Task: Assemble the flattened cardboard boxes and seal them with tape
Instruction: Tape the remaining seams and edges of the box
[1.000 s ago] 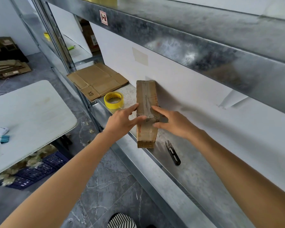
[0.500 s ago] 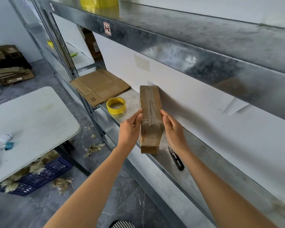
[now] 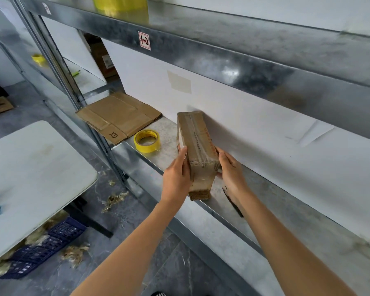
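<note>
cardboard box (image 3: 198,150) on the metal shelf (image 3: 169,133), long and narrow, seemingly resting there with its near end right at the front lip, between the yellow tape roll (image 3: 146,141) and the white-papered wall. pressed from both sides: left hand (image 3: 176,178) flat against the left face, fingers straight, thumb up along the edge; right hand (image 3: 231,174) holding the right face, thumb on the top edge, fingers curled in against the side.

likely trouble from here: near end sliding off the lip and tipping floorward if drawn out with side pressure alone and nothing beneath; thin walls buckling under too hard a squeeze, straining the taped seam; glossy tape giving poor grip to a flat palm. small black snips (image 3: 233,202) just behind the right wrist, easily swept off by the forearm.

look of the box: brown, worn, closed on every visible face; clear tape lengthwise along the top and wrapped over the near end, wrinkled there; faded print along the top, too small to read. flattened cardboard (image 3: 118,116) beyond the roll, not yet assembled.
</note>
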